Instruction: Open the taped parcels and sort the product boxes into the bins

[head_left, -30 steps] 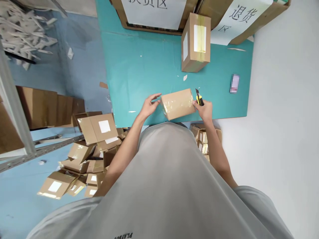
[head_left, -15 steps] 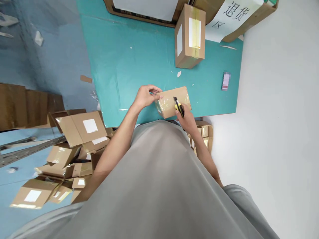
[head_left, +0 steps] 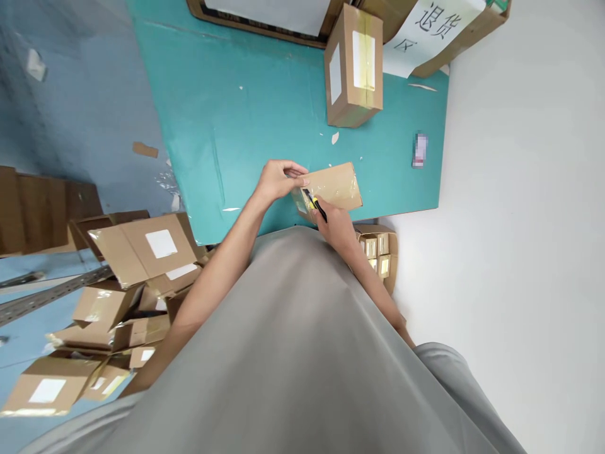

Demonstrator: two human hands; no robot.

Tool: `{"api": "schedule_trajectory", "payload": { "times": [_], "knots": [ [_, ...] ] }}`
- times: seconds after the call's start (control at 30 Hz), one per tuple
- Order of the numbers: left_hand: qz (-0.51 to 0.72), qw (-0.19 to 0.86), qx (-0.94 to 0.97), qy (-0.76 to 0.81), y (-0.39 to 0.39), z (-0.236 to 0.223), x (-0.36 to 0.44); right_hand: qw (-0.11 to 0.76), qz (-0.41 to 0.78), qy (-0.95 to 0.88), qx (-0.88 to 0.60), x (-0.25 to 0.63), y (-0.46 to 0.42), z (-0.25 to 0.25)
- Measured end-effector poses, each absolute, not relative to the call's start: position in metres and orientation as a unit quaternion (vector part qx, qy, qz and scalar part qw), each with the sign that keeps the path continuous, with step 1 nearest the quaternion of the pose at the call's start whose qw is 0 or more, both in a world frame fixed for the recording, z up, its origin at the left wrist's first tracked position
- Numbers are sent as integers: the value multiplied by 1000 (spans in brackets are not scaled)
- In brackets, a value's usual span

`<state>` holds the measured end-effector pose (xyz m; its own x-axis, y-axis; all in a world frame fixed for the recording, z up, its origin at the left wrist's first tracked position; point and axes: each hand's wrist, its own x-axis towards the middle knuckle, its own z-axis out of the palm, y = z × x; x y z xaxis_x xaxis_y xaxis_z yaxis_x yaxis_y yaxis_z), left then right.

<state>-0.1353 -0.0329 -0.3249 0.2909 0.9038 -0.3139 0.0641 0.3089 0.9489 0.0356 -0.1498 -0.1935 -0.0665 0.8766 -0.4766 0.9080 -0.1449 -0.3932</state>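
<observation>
A small taped cardboard box (head_left: 338,183) lies at the near edge of the teal table (head_left: 246,126). My left hand (head_left: 278,180) grips its upper left corner, thumb on top and fingers over the far side. In my right hand (head_left: 336,224) is a black and yellow box cutter (head_left: 317,205), its tip at the taped left end of the box, close to my left thumb. My right hand covers part of the box's near side. Clear tape shines on the top face.
A taller labelled carton (head_left: 357,69) stands farther back, before a bin with a handwritten sign (head_left: 425,31). A blurred small item (head_left: 420,150) lies at the right. Opened cartons (head_left: 137,252) pile up on the floor at left; a carton of small boxes (head_left: 382,252) sits below the table's edge.
My right hand has moved left with the box cutter, from the middle of the box's top to its left end. My left hand keeps its hold. The view has shifted slightly.
</observation>
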Motion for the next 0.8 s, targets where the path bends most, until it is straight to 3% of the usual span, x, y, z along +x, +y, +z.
{"api": "schedule_trajectory", "payload": {
  "times": [0.33, 0.8],
  "knots": [
    [333, 626, 483, 514, -38, -328, -132, 65, -314, 643, 696, 17, -149, -183],
    [304, 572, 520, 556, -53, -306, -130, 268, -310, 587, 698, 16, -188, -150]
  ]
}}
